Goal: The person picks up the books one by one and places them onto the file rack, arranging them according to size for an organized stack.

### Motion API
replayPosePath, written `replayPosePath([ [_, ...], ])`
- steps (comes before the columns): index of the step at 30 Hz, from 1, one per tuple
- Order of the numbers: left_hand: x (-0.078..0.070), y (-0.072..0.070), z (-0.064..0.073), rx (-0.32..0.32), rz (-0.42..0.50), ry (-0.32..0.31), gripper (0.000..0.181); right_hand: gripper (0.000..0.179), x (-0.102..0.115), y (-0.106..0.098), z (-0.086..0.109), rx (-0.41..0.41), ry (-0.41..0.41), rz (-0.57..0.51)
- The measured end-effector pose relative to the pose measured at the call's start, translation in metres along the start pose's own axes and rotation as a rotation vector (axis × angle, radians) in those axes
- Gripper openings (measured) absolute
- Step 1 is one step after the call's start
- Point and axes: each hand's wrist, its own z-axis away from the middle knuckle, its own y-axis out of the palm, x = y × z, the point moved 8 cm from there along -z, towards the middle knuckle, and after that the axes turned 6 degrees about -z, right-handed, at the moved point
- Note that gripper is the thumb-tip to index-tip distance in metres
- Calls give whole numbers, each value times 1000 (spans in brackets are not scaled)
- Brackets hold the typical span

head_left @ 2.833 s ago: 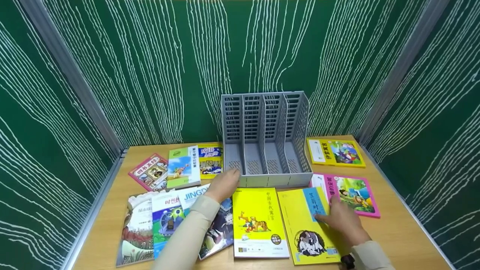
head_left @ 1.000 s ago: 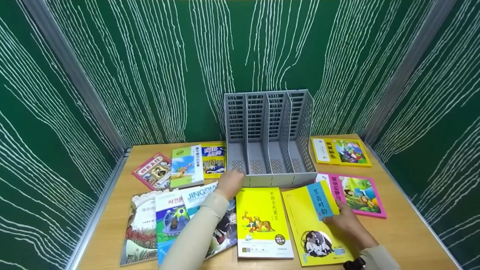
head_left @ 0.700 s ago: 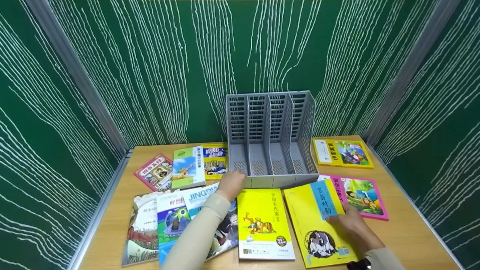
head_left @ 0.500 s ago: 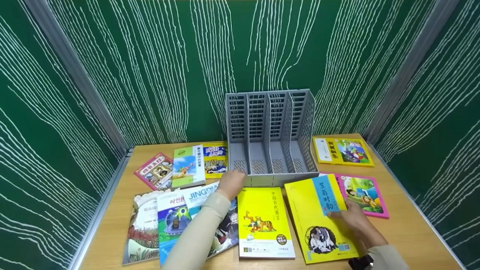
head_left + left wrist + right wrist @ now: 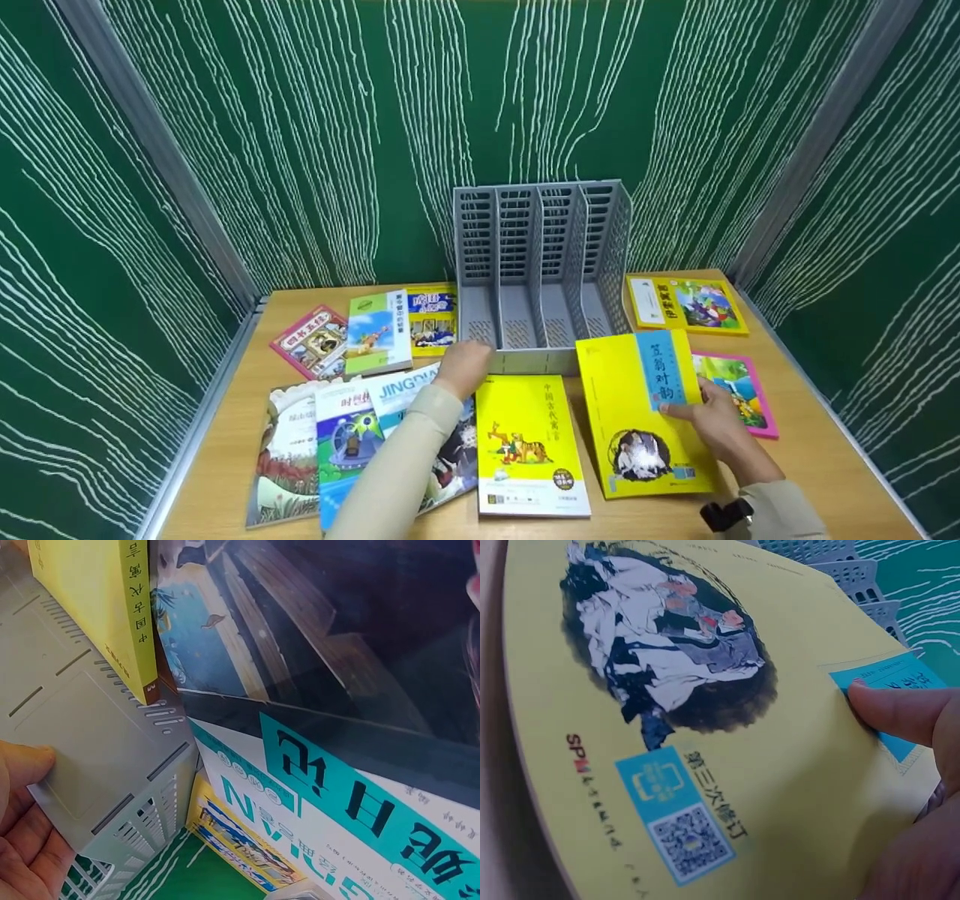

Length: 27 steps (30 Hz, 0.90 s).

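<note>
My right hand [image 5: 720, 424] pinches a yellow book with a blue title strip [image 5: 619, 405] by its right edge. The book is tilted, its top raised off the table. In the right wrist view the thumb [image 5: 900, 714] lies across the blue strip; the fingers behind the cover are hidden. My left hand [image 5: 463, 367] grips the front lower left corner of a grey file rack [image 5: 532, 362]. The left wrist view shows the thumb on the rack's front panel [image 5: 97, 742] and the other fingers curled at its edge. All the rack's slots are bare.
A yellow book with animals [image 5: 525, 420] lies before the rack. Left of it, several books overlap, among them a JINGDIAN book [image 5: 397, 386]. Behind them lie a green book [image 5: 371, 337] and a red one [image 5: 311, 341]. To the right are a yellow book [image 5: 686, 304] and a pink-edged book [image 5: 761, 420].
My right hand has lifted the yellow book's top and brought it up and forward, so it covers more of the pink-edged book and the rack's front right corner. The left hand stays at the rack.
</note>
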Motion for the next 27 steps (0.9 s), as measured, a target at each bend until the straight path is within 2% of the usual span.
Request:
replayPosePath([
  [6,-1,-3,0,-49,-25,0,18,82,15,-5,2,-26,-40,9],
  [10,0,-3,0,-65,2,-7,19,79,24,-5,3,-36,-72,13],
  [15,5,0,-3,-8,62,-26,20,80,35,-4,3,-45,-82,12],
  [22,9,-1,-5,43,81,-38,18,77,53,0,2,-59,-108,-16],
  [24,9,-1,-4,66,123,-47,18,76,57,1,2,-65,-114,-32],
  [27,11,-1,-2,97,233,-77,15,75,63,2,4,-75,-129,-38],
])
